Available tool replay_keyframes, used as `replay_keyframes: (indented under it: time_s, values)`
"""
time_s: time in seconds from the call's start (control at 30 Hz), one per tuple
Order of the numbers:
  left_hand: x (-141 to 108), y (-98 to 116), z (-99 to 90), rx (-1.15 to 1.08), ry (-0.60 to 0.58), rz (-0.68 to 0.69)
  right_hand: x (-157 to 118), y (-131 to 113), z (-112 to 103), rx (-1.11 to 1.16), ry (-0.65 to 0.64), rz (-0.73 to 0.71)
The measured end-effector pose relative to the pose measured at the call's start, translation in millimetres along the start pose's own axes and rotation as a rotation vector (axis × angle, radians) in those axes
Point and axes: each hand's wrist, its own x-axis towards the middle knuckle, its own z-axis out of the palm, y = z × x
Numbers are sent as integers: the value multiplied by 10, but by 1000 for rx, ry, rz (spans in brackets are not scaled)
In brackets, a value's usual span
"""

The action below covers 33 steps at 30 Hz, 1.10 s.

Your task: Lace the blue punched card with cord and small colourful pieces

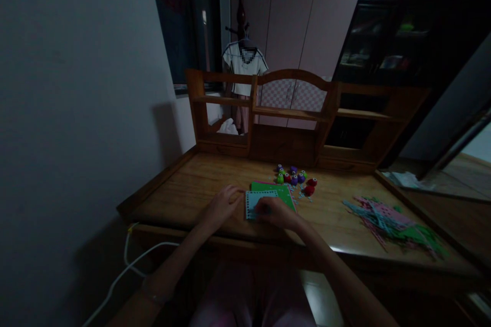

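Note:
A light blue sheet (251, 197) with a row of small dark holes along its edges lies partly over a green sheet (284, 193) near the desk's front edge. My right hand (274, 212) rests on the blue sheet with its fingers curled in; whatever they hold, if anything, is hidden. Just left of the sheet, my left hand (224, 204) is over the desk, fingers apart and nothing in them. Behind the sheets stand several small red, green and purple round pieces with eye-like spots (294, 180), with light blue scraps (301, 194) beside them.
A pile of pink, green and blue strips and sheets (395, 219) lies on the right of the wooden desk (172, 189). A wooden shelf unit (287, 111) rises at the back. A white cable (126, 268) hangs at the left front.

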Motion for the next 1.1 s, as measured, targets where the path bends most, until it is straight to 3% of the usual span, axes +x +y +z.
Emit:
replay_keyframes:
  time_s: [0.17, 0.3, 0.53, 0.7, 1.1]
  values:
    - [166, 93, 21, -26, -11, 35, -51, 71, -29, -25, 154, 21]
    - [314, 114, 173, -116, -112, 57, -58, 127, -80, -11, 176, 44]
    - [432, -191, 411, -316, -353, 78, -70, 193, -84, 36, 173, 3]
    - [411, -301, 385, -358, -453, 78, -12, 176, -6, 47, 129, 2]
    - [462, -247, 311, -151, -523, 91, 7, 116, 138, 78, 197, -59]
